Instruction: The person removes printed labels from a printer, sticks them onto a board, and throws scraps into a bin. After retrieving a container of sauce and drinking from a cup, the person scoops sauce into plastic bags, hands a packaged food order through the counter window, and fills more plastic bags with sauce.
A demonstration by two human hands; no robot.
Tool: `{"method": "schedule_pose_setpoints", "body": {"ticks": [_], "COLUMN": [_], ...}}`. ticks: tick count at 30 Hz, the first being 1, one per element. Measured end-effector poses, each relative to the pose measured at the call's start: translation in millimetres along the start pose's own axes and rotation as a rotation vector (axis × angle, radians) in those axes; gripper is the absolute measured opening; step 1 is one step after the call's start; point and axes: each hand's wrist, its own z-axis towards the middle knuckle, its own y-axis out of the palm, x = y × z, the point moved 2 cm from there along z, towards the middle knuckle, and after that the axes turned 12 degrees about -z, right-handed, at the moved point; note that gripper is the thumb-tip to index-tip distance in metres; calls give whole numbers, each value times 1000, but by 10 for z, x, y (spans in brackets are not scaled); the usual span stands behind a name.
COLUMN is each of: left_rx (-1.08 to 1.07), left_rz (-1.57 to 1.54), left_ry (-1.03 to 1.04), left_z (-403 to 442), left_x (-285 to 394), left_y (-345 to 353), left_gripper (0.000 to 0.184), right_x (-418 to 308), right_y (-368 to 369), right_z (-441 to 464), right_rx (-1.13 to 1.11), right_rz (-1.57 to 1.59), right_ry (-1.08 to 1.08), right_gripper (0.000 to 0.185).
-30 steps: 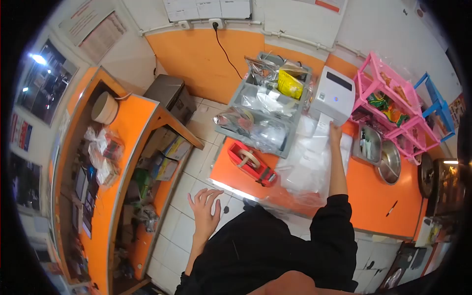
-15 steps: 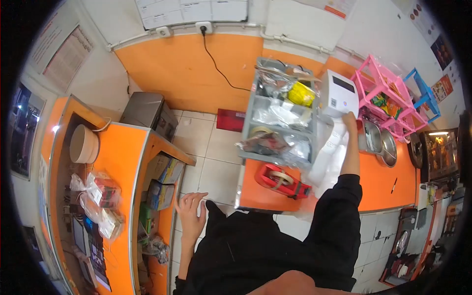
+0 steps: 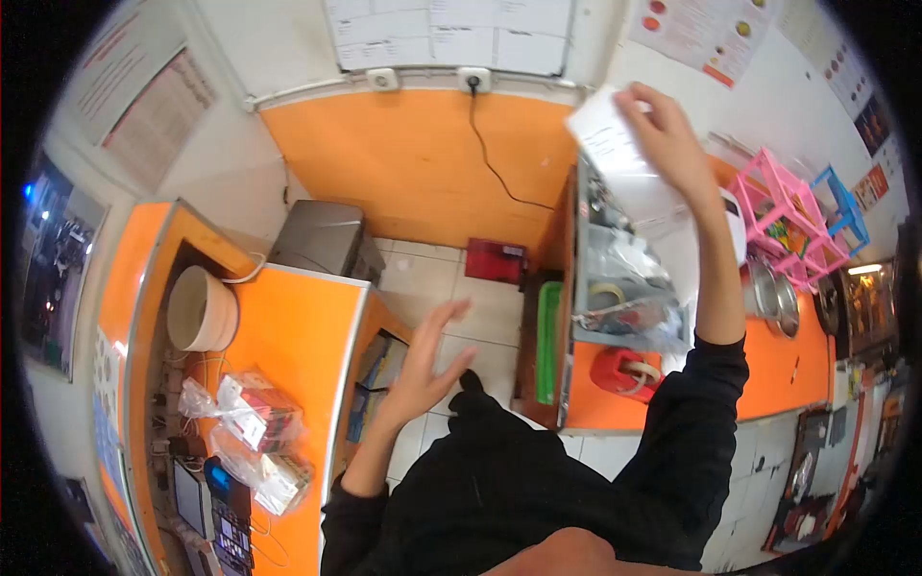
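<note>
Right hand [image 3: 663, 134], head view: raised in front of the wall, fingers curled down, pinching the upper end of a white printed paper [image 3: 607, 142]. The paper slants down from the fingertips above the far end of the grey tray [image 3: 626, 339]; print visible on its face, too small to read. Whether its lower edge touches anything below: cannot tell.

Left hand [image 3: 420, 376]: nothing held. Fingers extended, thumb spread well away from them; hand in mid-air over the tiled floor, between the two orange surfaces.

Right-side surface [image 3: 594, 413]: grey tray with plastic-wrapped items in its compartments. Red tape dispenser [image 3: 611, 370] just beside the tray's near end, tape roll seated in it. White device [image 3: 735, 228] partly hidden by the right forearm. Beyond the forearm, a pink rack [image 3: 783, 216] with a blue rack [image 3: 845, 206] next to it; metal bowl [image 3: 786, 309] near the pink rack's foot. A thin pen-like stick [image 3: 794, 370] lies apart, toward the right end.

Left-side surface [image 3: 288, 322]: pale bucket [image 3: 204, 312] upright toward the far end; bagged packages [image 3: 259, 413] nearer the person.

Floor: red box [image 3: 495, 259] by the orange wall.
</note>
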Motion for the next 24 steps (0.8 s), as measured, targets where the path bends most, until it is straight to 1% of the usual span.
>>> {"method": "schedule_pose_setpoints", "body": {"ticks": [1, 3, 4, 6, 7, 9, 10, 12, 13, 14, 15, 16, 17, 19, 20, 22, 24], "left_rx": [29, 62, 93, 102, 133, -13, 6, 91, 107, 169, 235, 259, 272, 434, 438, 519, 581], "left_rz": [-119, -305, -287, -289, -274, -822, -807, -746, -736, -711, -693, -709, -702, -531, -513, -468, -434], "left_ry": [84, 186, 194, 149, 163, 35, 58, -105, -92, -138, -185, -118, -113, -235, -245, -296, -319], "left_z": [222, 641, 789, 1051, 1132, 1307, 1385, 1553, 1651, 1758, 1876, 1994, 2083, 2235, 2309, 2413, 2481], "left_x": [4, 96, 41, -151, -213, -348, -400, -547, -611, -703, -802, -924, -1007, -1165, -1265, -1518, -1705], "left_y": [0, -18, -32, -107, -181, -281, -370, -551, -624, -691, -742, -801, -860, -1061, -1146, -1307, -1441], "left_gripper": [66, 69, 69, 65, 65, 54, 54, 40, 40, 37, 34, 33, 33, 30, 30, 27, 26], "right_x": [-293, -690, -955, -1196, -1259, -1339, -1358, -1331, -1273, -1163, -1015, -948, -852, -691, -631, -554, -497], "right_y": [183, 652, 791, 1241, 1471, 1795, 1936, 2163, 2290, 2485, 2701, 2784, 2846, 2907, 2933, 2893, 2891], "right_z": [122, 347, 425, 710, 864, 1158, 1316, 1638, 1807, 1999, 2194, 2352, 2517, 2691, 2702, 2636, 2506], "right_rx": [-92, -120, -216, -210, -206, -184, -161, -166, -185, -186, -127, -66, -66, -550, -552, -80, -215], "right_rz": [86, 205, 259, 288, 315, 271, 218, 219, 210, 216, 121, 27, 36, 73, 94, 365, 592], "right_ry": [-15, -132, -73, -156, -194, -255, -279, -305, -298, -320, -361, -399, -410, -93, -91, -219, -342], "right_gripper": [32, 32, 34, 35, 34, 34, 34, 34, 34, 34, 36, 37, 37, 39, 39, 37, 30]}}
